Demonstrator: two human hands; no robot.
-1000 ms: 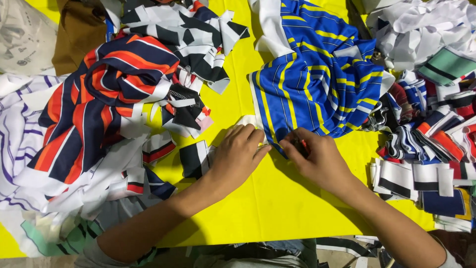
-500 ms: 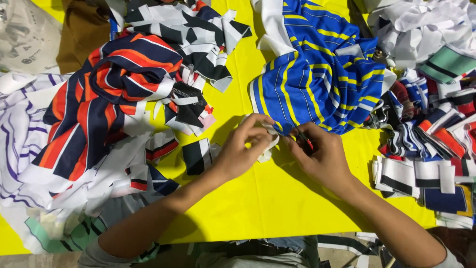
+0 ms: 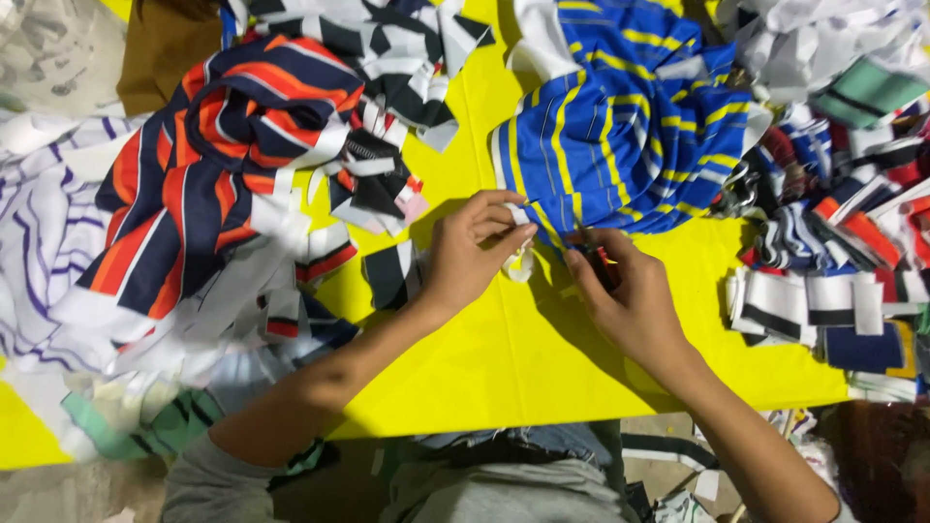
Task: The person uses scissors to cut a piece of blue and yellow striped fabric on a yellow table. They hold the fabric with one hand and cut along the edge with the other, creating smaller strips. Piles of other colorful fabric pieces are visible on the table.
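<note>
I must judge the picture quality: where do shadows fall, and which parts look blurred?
Head view: bright overhead light; the left hand and right hand cast soft dark shadows on the yellow table cover. The blue knit fabric with yellow stripes looks sharp; the pale purple-striped cloth at the left edge is smeared.

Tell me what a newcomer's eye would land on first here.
The bright yellow table fills the middle. On it, top centre, lies a bunched blue cloth with yellow stripes; the left hand and right hand work at its near edge. A red and navy striped cloth is heaped at left.
</note>
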